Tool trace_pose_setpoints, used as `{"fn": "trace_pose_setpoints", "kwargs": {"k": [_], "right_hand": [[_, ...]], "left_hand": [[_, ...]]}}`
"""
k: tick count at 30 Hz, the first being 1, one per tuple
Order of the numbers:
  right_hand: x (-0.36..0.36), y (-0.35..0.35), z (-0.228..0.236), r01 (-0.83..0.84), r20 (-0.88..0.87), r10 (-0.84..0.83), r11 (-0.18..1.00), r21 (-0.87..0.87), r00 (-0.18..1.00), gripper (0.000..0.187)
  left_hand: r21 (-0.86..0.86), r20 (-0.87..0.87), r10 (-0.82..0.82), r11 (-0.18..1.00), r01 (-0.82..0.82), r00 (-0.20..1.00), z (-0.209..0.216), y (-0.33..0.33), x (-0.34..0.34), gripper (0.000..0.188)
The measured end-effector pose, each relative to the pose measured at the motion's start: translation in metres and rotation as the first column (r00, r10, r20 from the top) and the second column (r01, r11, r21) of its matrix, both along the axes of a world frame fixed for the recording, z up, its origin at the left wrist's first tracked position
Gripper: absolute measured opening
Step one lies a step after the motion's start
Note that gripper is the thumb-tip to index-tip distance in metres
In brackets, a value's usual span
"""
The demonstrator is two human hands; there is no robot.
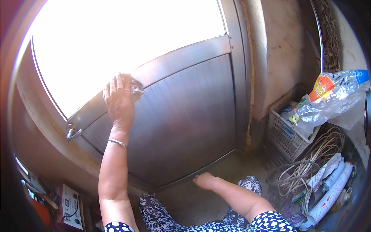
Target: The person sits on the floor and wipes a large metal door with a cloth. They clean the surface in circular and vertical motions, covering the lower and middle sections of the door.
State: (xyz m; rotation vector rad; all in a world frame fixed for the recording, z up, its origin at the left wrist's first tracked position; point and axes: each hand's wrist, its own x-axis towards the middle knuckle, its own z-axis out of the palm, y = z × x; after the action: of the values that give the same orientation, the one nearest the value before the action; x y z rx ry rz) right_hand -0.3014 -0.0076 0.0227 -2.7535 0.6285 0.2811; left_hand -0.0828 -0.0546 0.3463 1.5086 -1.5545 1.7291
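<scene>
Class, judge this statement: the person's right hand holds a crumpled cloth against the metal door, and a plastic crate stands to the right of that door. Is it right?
Not quite: the hand is wrong. The head view shows the left hand holding the crumpled cloth against the metal door. The plastic crate does stand to the right of that door.

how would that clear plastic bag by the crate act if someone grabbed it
The clear plastic bag would probably fold limply, since it lies crumpled. Its thin, see-through film suggests it is light for its size, and its glossy highlights hint it may feel slippery.
</scene>
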Motion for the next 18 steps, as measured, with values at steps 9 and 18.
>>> {"fn": "trace_pose_setpoints", "kwargs": {"k": [9,18], "right_hand": [[-0.021,-0.004,-0.001,0.072,0.066,-0.069,0.996,-0.052,0.995,0.032],[-0.049,-0.017,-0.002,0.165,0.206,-0.155,0.986,-0.034,0.966,0.022]], "left_hand": [[0.133,0.113,-0.038,0.991,0.023,0.993,0.011,-0.077,-0.115,0.063],[0.269,0.273,-0.147,0.961,0.071,0.951,0.013,-0.165,-0.222,0.056]]}}
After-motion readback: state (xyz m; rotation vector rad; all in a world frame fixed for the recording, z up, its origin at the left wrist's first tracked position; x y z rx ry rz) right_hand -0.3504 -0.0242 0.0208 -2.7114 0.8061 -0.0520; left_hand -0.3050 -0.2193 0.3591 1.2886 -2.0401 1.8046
